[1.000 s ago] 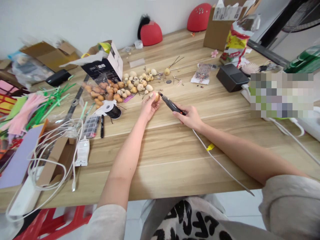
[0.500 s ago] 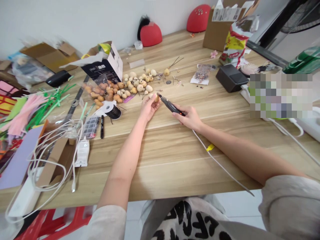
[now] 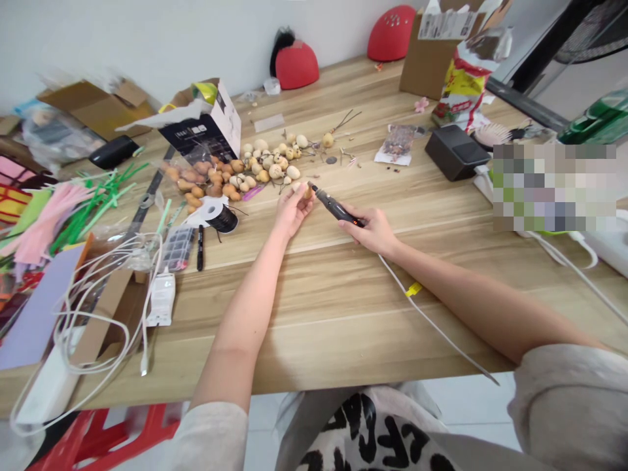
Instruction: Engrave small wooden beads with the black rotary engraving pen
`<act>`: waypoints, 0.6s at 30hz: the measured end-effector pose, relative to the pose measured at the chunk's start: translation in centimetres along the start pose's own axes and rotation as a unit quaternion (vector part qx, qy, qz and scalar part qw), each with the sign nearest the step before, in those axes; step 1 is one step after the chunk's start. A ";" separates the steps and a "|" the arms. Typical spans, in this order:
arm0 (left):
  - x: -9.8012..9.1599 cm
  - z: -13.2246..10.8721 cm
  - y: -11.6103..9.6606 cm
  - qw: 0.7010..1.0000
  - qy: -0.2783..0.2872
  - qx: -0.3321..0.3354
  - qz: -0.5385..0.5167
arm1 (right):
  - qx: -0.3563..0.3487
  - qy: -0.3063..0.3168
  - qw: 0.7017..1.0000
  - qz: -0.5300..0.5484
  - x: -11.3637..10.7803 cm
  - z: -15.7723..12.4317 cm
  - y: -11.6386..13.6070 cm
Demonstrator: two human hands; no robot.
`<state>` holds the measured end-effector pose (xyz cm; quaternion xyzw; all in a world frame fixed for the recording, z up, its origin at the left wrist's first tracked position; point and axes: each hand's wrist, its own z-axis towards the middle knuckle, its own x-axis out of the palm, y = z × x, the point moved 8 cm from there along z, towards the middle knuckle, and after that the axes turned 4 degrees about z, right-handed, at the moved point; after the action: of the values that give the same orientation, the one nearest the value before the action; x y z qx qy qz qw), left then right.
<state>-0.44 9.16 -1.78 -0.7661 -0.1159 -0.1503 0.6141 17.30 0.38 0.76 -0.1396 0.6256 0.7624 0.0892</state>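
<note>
My left hand (image 3: 293,213) is closed on a small tan gourd (image 3: 308,192), pinched in its fingertips; most of the gourd is hidden. In my right hand (image 3: 373,230) is a black pen-shaped rotary tool (image 3: 335,207), its tip pointing left and meeting the gourd, though the exact contact is too small to make out. Red lights glow near the tool's rear, and a white cord (image 3: 432,322) with a yellow tag runs from it towards the table's front edge. Behind my left hand lies a pile of pale little gourds (image 3: 275,171), beside browner ones (image 3: 216,178) at a clear bag.
Left of my arm are a spool of black cord (image 3: 224,219), a black marker (image 3: 200,248), a compartment box (image 3: 178,248) and coiled white cables (image 3: 110,320). To the right stand a black box-shaped device (image 3: 456,154) and a red-yellow bag (image 3: 461,88). A bag of beads (image 3: 394,144) lies beyond my right hand.
</note>
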 end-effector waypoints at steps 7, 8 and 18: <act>0.0 0.1 0.1 1.000 0.003 0.001 0.003 | -0.006 0.001 1.000 0.003 0.0 0.0 -0.1; -0.1 0.1 0.1 1.000 0.003 0.001 0.002 | -0.003 0.001 1.000 0.004 0.0 0.0 -0.1; 0.0 0.0 0.0 1.000 -0.004 0.001 -0.007 | -0.007 0.003 1.000 -0.003 0.1 0.0 -0.2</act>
<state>-0.43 9.12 -1.78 -0.7652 -0.1239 -0.1521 0.6131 17.26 0.39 0.59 -0.1446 0.6202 0.7659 0.0888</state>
